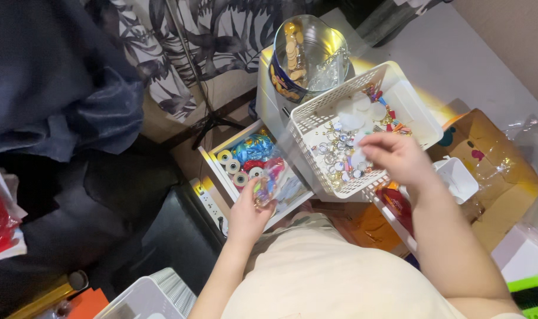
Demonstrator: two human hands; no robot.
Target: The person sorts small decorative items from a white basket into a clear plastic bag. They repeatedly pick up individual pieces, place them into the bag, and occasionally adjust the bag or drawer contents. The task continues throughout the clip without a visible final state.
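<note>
the left hand (pixel 249 208) is held low over the open drawer (pixel 258 171), fingers pinched together on a small clear packet (pixel 264 192) with something colourful inside; what is in it is too small to tell. the right hand (pixel 397 157) is up in the white basket (pixel 363 127), palm down, wrist bent, fingertips drawn together among the small shiny trinkets (pixel 338 158), and whether they have closed on one cannot be told from here. the basket sits on a white cabinet beside a round tin (pixel 307 56) that holds gold coins and a clear bag. as for progress, it looks to be somewhere in the middle: one packet is already in hand, while a thick heap of trinkets and a few white discs (pixel 357 112) lie loose in the basket, so by the look of it a good deal of handling is left. the drawer beneath holds tape rolls (pixel 233 165) and a blue bundle (pixel 254 146), packed close. both forearms reach out from the body, the left angled down toward the drawer, the right stretched further forward and higher. a cardboard box (pixel 493 171) stands to the right, apart from both hands.
</note>
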